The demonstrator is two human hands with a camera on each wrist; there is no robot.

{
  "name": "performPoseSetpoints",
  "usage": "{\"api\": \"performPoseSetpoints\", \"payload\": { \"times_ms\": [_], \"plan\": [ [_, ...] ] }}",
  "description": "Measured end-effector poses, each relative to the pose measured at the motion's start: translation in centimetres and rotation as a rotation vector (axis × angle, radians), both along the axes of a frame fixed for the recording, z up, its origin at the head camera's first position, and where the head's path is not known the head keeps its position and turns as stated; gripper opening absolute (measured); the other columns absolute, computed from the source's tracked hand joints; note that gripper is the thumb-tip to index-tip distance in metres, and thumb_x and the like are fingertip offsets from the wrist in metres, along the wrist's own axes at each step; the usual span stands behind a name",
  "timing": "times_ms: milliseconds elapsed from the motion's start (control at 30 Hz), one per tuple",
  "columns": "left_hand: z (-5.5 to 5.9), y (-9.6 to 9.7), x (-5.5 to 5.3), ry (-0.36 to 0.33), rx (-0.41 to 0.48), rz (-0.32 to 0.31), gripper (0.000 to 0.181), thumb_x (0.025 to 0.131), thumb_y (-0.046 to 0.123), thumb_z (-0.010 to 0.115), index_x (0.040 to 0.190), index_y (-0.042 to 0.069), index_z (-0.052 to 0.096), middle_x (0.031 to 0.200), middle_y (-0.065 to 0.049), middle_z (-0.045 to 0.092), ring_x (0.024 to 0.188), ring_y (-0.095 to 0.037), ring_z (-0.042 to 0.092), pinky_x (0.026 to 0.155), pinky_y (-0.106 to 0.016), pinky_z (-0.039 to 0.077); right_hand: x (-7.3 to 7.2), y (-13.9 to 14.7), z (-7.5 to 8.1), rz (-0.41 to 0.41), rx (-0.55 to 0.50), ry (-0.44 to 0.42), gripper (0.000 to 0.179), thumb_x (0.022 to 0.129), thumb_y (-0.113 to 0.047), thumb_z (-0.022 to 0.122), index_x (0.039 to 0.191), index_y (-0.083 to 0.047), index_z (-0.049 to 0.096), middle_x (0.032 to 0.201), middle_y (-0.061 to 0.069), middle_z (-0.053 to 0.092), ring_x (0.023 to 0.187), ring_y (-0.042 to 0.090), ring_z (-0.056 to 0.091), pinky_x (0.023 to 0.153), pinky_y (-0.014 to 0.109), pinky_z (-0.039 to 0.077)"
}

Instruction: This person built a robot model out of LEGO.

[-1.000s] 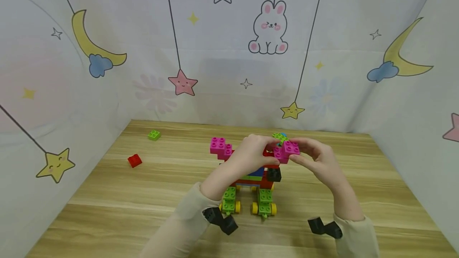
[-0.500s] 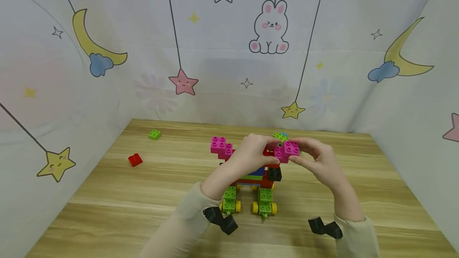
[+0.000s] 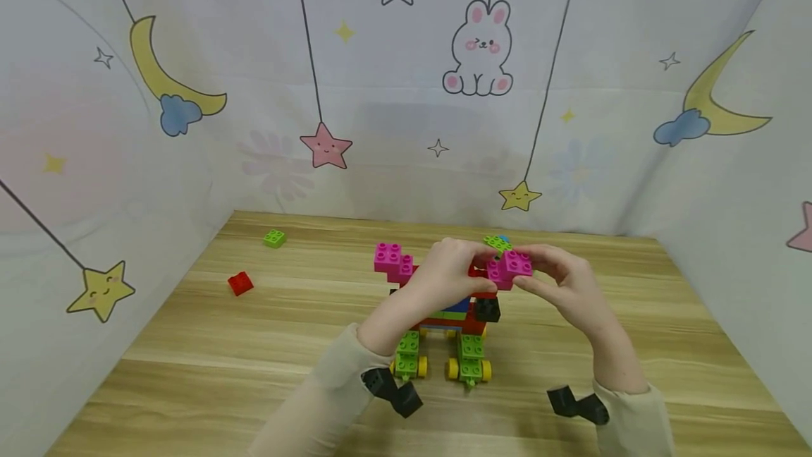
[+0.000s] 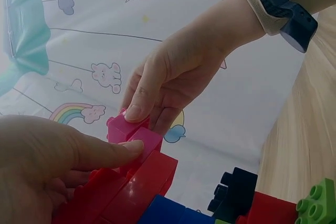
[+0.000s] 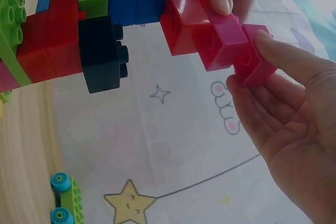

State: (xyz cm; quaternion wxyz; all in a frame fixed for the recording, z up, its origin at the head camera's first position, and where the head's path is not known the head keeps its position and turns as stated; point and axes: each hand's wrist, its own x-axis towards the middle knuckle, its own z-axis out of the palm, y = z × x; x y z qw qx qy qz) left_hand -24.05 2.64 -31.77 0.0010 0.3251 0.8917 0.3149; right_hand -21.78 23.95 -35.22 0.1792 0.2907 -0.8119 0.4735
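A toy of stacked building bricks (image 3: 453,307), mostly red, blue and green, stands on yellow-wheeled green bases (image 3: 471,358). Pink bricks (image 3: 388,257) step outward and up at its upper left. At the upper right, my left hand (image 3: 450,268) pinches the inner pink brick (image 5: 224,43), which sits at the end of a red brick (image 5: 184,27). My right hand (image 3: 567,279) pinches the outer pink brick (image 3: 518,263) between thumb and fingers, one step higher than the inner one. A black brick (image 3: 487,309) juts from the side below. My left forearm hides part of the toy's body.
On the wooden table (image 3: 304,316), a loose green brick (image 3: 274,238) and a red brick (image 3: 240,283) lie to the left. Behind my hands is a green piece with blue wheels (image 5: 71,200). A printed cloth (image 3: 406,90) walls the back and sides.
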Motion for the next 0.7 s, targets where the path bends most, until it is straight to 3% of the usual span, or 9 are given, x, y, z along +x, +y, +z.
{"api": "performPoseSetpoints", "payload": {
  "times_ms": [500, 700],
  "plan": [
    [-0.10, 0.26, -0.13, 0.005, -0.025, 0.010, 0.045, 0.086, 0.024, 0.075, 0.127, 0.009, 0.066, 0.117, -0.003, 0.072, 0.103, -0.015, 0.067, 0.085, -0.020, 0.054, 0.10, 0.01, 0.21, -0.049, 0.050, -0.076, 0.032, 0.088, 0.003, 0.067, 0.120, 0.005, 0.063, 0.105, -0.016, 0.065, 0.097, -0.006, 0.061, 0.087, 0.009, 0.048],
    [-0.05, 0.18, -0.09, 0.014, -0.026, 0.010, 0.045, 0.086, 0.024, 0.075, 0.127, 0.009, 0.066, 0.117, -0.003, 0.072, 0.103, -0.015, 0.067, 0.085, -0.020, 0.054, 0.04, 0.00, 0.43, -0.015, 0.054, -0.013, 0.034, 0.084, 0.007, 0.070, 0.118, 0.005, 0.065, 0.109, -0.016, 0.065, 0.100, -0.007, 0.060, 0.091, 0.008, 0.046]
  ]
}}
